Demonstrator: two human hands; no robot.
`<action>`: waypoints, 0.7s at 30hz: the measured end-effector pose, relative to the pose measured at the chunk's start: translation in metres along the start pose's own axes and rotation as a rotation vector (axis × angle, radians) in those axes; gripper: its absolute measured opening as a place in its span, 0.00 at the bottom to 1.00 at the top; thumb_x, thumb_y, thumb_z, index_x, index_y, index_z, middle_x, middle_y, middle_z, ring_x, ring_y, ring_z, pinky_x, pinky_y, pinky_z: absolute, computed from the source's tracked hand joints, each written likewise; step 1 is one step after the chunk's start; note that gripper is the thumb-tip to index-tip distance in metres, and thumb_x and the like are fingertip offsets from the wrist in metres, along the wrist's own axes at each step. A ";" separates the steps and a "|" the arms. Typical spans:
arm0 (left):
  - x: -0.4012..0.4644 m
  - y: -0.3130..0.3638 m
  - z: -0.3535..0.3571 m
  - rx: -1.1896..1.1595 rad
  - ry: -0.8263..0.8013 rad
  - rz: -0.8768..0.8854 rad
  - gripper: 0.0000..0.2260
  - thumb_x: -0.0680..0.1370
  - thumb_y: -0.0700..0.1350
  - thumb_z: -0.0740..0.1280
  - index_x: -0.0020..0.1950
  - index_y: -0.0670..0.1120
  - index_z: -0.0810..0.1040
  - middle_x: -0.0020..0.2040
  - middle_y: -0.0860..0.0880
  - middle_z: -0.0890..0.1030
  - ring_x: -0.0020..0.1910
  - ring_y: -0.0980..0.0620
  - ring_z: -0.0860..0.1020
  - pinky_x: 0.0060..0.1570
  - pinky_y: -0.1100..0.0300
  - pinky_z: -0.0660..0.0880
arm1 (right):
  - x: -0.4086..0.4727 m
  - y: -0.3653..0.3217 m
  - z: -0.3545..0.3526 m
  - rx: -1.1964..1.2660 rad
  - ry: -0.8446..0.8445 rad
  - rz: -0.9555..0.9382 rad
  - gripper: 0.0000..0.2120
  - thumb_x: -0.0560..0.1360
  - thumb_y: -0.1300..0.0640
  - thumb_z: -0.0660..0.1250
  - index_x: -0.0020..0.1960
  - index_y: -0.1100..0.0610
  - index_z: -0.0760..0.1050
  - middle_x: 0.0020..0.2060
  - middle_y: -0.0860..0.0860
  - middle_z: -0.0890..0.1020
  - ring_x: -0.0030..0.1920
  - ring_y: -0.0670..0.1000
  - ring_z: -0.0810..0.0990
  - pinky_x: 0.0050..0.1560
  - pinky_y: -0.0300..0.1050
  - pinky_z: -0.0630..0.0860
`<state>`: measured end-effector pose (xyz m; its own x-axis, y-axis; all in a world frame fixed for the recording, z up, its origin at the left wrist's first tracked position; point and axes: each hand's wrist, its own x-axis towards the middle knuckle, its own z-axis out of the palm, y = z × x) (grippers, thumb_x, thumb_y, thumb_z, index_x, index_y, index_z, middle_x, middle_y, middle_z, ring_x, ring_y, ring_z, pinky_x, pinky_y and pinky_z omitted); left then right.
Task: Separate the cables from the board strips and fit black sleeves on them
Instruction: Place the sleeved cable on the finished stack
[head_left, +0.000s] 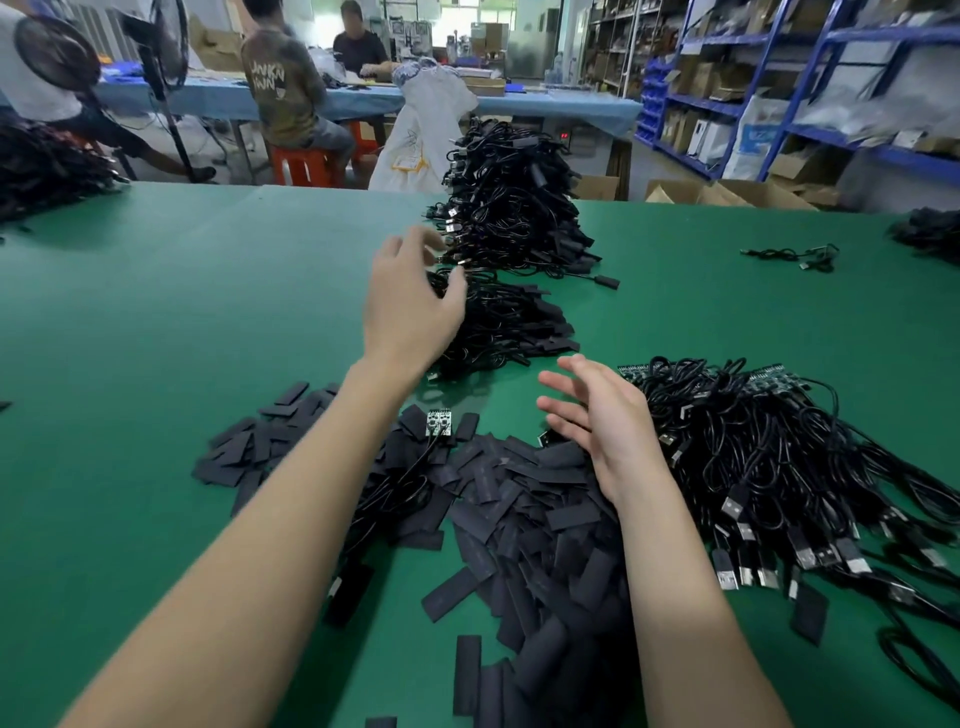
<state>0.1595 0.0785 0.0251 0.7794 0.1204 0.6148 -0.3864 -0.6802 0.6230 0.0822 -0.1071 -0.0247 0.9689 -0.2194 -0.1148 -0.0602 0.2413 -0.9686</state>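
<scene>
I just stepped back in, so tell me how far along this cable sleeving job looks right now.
Done: a tall stack of sleeved cables and a lower pile stand beyond the hands. In hand: nothing; the left hand reaches over the lower pile, the right hand hovers open. Left: a heap of cables on board strips at right, a board pair and many loose black sleeves.

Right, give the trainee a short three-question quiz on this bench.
1. True or false: the left hand reaches over the nearer pile of finished cables.
2. What lies nearest the person?
A. loose black sleeves
B. red sleeves
C. cardboard boxes
3. Fill in: the small board pair lies between the two ____.

Key: 1 true; 2 A; 3 forearms. The right hand holds nothing, beside the unsorted cables on the green table.
</scene>
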 end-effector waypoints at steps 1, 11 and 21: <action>-0.013 0.000 -0.005 -0.017 0.048 -0.021 0.08 0.78 0.47 0.67 0.55 0.47 0.75 0.49 0.50 0.77 0.47 0.51 0.75 0.46 0.58 0.72 | 0.000 0.000 0.000 -0.006 0.000 0.002 0.08 0.83 0.53 0.65 0.56 0.54 0.80 0.45 0.49 0.88 0.39 0.49 0.87 0.37 0.39 0.81; -0.057 -0.015 -0.019 0.530 -0.659 -0.151 0.10 0.77 0.52 0.67 0.53 0.50 0.83 0.54 0.49 0.81 0.54 0.46 0.79 0.52 0.52 0.79 | -0.002 0.000 0.003 -0.146 -0.047 -0.008 0.08 0.82 0.56 0.64 0.52 0.55 0.82 0.43 0.48 0.88 0.36 0.46 0.85 0.34 0.35 0.79; -0.051 -0.013 -0.030 -0.280 -0.654 -0.477 0.04 0.75 0.40 0.74 0.43 0.47 0.81 0.34 0.52 0.78 0.34 0.53 0.74 0.38 0.61 0.75 | -0.003 0.004 0.018 -0.412 -0.105 -0.180 0.07 0.71 0.47 0.78 0.46 0.48 0.85 0.41 0.47 0.88 0.43 0.46 0.85 0.49 0.44 0.83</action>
<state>0.1101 0.1027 -0.0004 0.9840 -0.1521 -0.0925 0.0146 -0.4488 0.8935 0.0831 -0.0886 -0.0239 0.9904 -0.1217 0.0653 0.0410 -0.1927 -0.9804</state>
